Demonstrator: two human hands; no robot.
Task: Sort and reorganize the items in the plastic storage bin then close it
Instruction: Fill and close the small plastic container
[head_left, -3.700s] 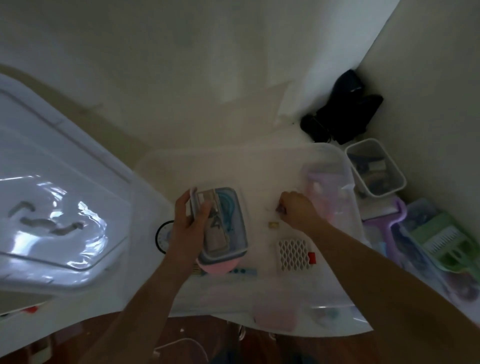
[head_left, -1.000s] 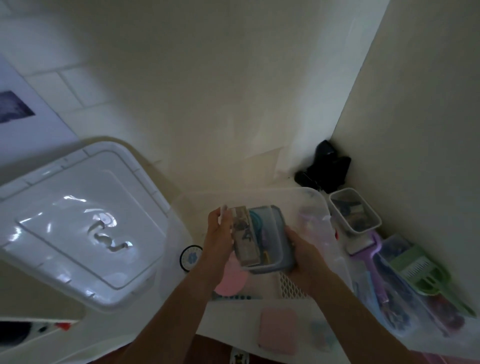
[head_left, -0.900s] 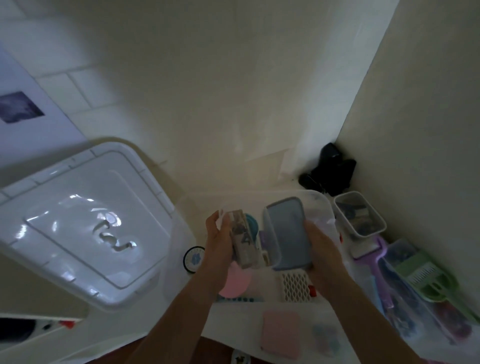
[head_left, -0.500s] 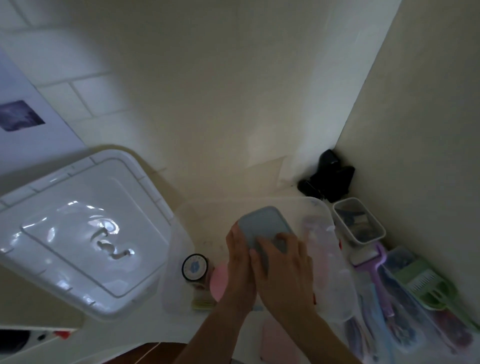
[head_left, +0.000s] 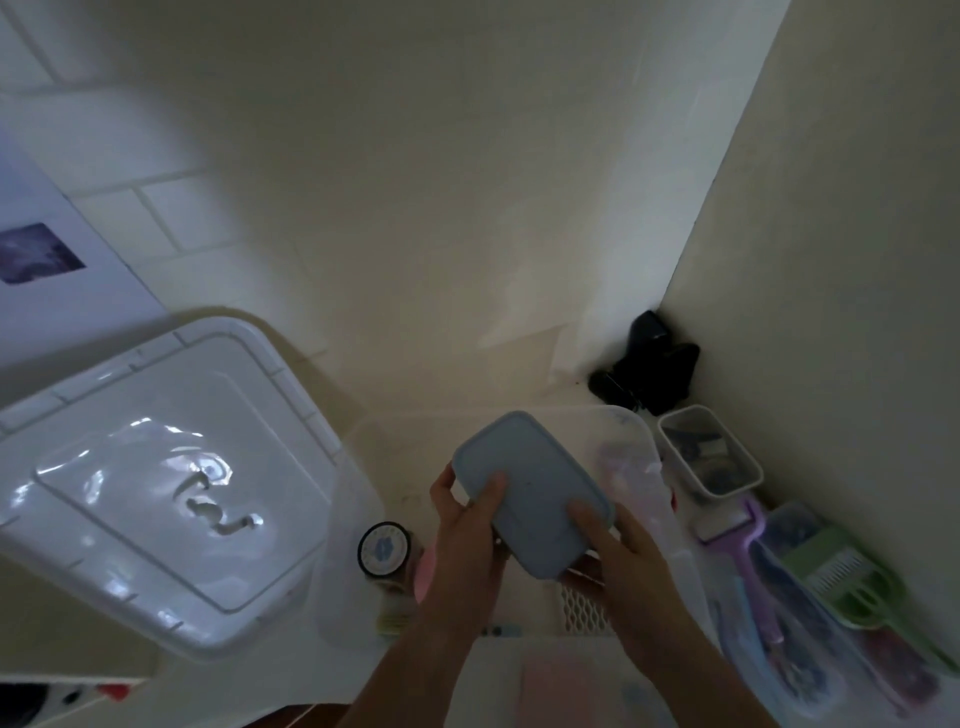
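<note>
The small container (head_left: 532, 493), with its grey-blue lid on top, is between the 2 hands, above the open plastic storage bin (head_left: 631, 431); it is tilted, its far end higher and toward the left. The left hand (head_left: 467, 540) grips the container's left edge; its thumb lies on the lid and the other fingers curl under the near-left side. The right hand (head_left: 623, 561) clamps the near-right corner; its thumb presses on the lid and the fingers go below, where I cannot see them well. Both forearms come from the bottom of the view and meet at the container. Left of the left hand, inside the bin, stands a round tin (head_left: 383, 550) with a dark rim; farther left lies the big white bin lid (head_left: 156, 478). Under the right hand is a white mesh piece (head_left: 582, 605); to the right of it, outside the bin, sit a small clear box (head_left: 709, 457) and a green scoop (head_left: 852, 582).
</note>
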